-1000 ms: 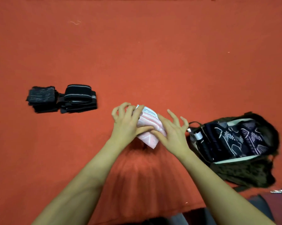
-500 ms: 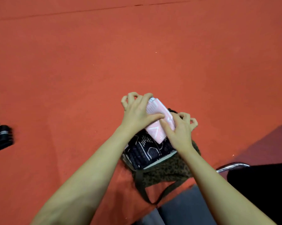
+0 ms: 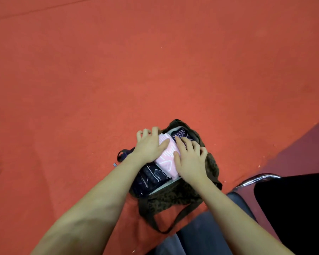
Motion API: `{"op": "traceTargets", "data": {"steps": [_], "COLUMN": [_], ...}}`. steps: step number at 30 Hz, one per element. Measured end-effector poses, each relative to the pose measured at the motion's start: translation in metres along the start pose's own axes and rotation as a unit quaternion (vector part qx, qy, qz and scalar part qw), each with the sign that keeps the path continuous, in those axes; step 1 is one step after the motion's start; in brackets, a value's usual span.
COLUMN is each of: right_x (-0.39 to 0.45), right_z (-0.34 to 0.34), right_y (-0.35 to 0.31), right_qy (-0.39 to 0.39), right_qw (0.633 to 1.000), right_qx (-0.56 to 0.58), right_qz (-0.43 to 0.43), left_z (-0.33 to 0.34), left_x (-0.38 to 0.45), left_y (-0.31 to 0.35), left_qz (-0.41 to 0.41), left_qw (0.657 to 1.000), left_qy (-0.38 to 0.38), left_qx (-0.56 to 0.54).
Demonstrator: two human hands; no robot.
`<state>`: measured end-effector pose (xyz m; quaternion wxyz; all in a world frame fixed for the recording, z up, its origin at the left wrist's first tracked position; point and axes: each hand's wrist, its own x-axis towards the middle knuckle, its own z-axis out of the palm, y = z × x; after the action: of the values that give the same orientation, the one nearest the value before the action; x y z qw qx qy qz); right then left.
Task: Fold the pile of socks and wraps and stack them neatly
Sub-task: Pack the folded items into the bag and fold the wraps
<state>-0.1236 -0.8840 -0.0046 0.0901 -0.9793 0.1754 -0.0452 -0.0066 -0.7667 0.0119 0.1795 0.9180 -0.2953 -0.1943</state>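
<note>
Nearest, just right of the dark leopard-print fabric bag [image 3: 175, 198]: black chair seat with chrome tube [image 3: 291, 203]. Inside the bag: folded pink patterned sock bundle [image 3: 167, 159], laid over dark navy patterned folded pieces [image 3: 151, 178]. Pressed from the left by left hand [image 3: 149, 146], thumb across it, fingers curled over its far edge. Clasped from the right by right hand [image 3: 189, 159]. Beyond the bag: red carpeted surface [image 3: 155, 61].
</note>
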Motion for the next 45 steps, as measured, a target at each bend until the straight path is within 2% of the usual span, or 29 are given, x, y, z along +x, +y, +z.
{"op": "traceTargets", "data": {"steps": [2, 5, 12, 15, 18, 22, 29, 39, 45], "right_x": [0.001, 0.001, 0.003, 0.009, 0.019, 0.034, 0.045, 0.041, 0.052], "right_z": [-0.003, -0.003, 0.008, 0.001, -0.012, -0.027, -0.013, 0.050, 0.088], "right_y": [0.001, -0.001, -0.008, -0.006, -0.014, -0.045, -0.147, -0.356, -0.474], "right_qy": [-0.037, -0.114, -0.133, -0.107, -0.040, 0.003, -0.026, -0.070, -0.109], "right_qw": [0.999, 0.993, 0.990, 0.994, 0.999, 0.998, 0.990, 0.968, 0.950], "right_qx": [0.007, 0.017, -0.024, -0.015, 0.009, 0.025, 0.060, 0.057, 0.079], "right_qz": [-0.019, -0.029, -0.027, -0.029, -0.031, -0.056, -0.127, -0.234, -0.280], "left_z": [-0.002, 0.000, 0.018, 0.010, 0.000, -0.023, -0.071, -0.115, -0.142], "left_x": [-0.003, -0.011, -0.017, -0.019, -0.024, -0.037, -0.090, -0.194, -0.228], "left_y": [-0.005, -0.016, -0.028, -0.025, -0.026, -0.042, -0.122, -0.300, -0.410], "left_qz": [0.020, 0.044, -0.032, -0.035, -0.022, -0.023, -0.060, -0.159, -0.208], "left_qw": [1.000, 0.998, 0.998, 0.999, 0.998, 0.995, 0.986, 0.972, 0.959], "left_qy": [0.009, 0.012, -0.010, 0.005, 0.059, 0.101, 0.144, 0.167, 0.183], "left_qx": [-0.022, 0.036, 0.046, 0.016, -0.007, 0.012, 0.054, 0.047, 0.055]}}
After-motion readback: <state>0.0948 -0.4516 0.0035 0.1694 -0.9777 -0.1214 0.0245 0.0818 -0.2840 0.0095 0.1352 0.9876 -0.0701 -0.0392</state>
